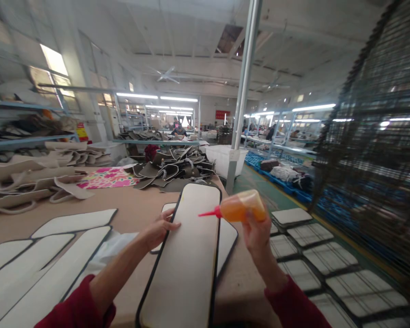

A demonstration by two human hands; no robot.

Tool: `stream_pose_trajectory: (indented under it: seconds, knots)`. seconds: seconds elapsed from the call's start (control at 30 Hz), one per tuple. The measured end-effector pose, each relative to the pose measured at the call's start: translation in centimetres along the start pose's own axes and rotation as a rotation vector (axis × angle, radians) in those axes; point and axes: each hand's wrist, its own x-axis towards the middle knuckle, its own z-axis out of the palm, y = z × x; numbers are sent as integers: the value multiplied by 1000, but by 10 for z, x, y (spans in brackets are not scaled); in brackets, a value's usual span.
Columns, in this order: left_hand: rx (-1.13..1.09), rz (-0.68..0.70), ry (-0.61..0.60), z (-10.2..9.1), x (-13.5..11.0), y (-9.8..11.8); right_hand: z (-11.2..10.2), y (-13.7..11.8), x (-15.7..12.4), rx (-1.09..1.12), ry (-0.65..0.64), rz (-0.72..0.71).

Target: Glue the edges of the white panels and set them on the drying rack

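A long white panel (187, 259) with rounded corners and a dark edge lies in front of me, tilted over other panels. My left hand (162, 226) grips its left edge, thumb on the white face and fingers at the rim. In my right hand (256, 230) is a squeeze bottle (241, 206) of amber liquid, its red nozzle (210, 212) pointing left over the panel's upper part. Whether the nozzle tip touches the panel I cannot tell. Beneath the long panel, part of another white panel (227, 243) shows.
More white panels (59, 266) lie at left on the brown table (136, 202). Dark cut pieces (181, 166) and beige pieces (30, 180) are heaped behind. A metal post (242, 86) rises ahead. Several panels (328, 255) are laid out at right, beside a dark mesh (379, 136).
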Motion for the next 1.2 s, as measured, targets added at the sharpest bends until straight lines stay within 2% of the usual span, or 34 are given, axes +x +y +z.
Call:
stream_pose_trajectory:
  seconds: [0.07,0.13,0.2,0.3,0.37,0.4,0.5,0.53,0.63,0.73,0.8,0.87,0.93,1.0,1.07,1.13,1.2]
  knots:
    - [18,-1,-114,8,3,-2,6,1,22,13,74,0]
    - [26,-2,-172,15,8,-3,-1,2,19,5,114,7]
    - [29,-11,-168,18,17,-5,-18,1,-6,-27,100,36]
    - [32,-22,-154,21,31,-10,-47,-5,-49,-100,-28,137]
    - [44,-23,-185,23,38,-15,-59,-12,-56,-98,-26,154]
    - [53,-26,-215,25,40,-17,-62,-16,-50,-73,34,133]
    - [73,-52,-323,37,43,-22,-69,-27,-12,50,321,29]
    - [71,-63,-352,42,43,-23,-72,-30,-1,57,356,15]
    - [59,-107,-374,60,46,-26,-85,-37,2,46,380,27]
    - [57,-136,-304,78,53,-31,-98,-41,-27,4,255,122]
    - [75,-138,-281,90,56,-34,-106,-47,-36,-34,214,138]
    - [102,-142,-340,103,57,-38,-114,-56,-24,-54,308,53]
    - [123,-151,-457,119,57,-42,-124,-67,1,-49,443,-65]
    - [125,-155,-552,136,58,-46,-138,-76,21,-55,498,-118]
    - [118,-163,-590,152,61,-52,-153,-82,20,-72,483,-106]
    - [115,-175,-577,165,66,-59,-169,-84,-1,-99,408,-42]
    - [123,-183,-531,177,71,-66,-183,-83,-29,-141,281,50]
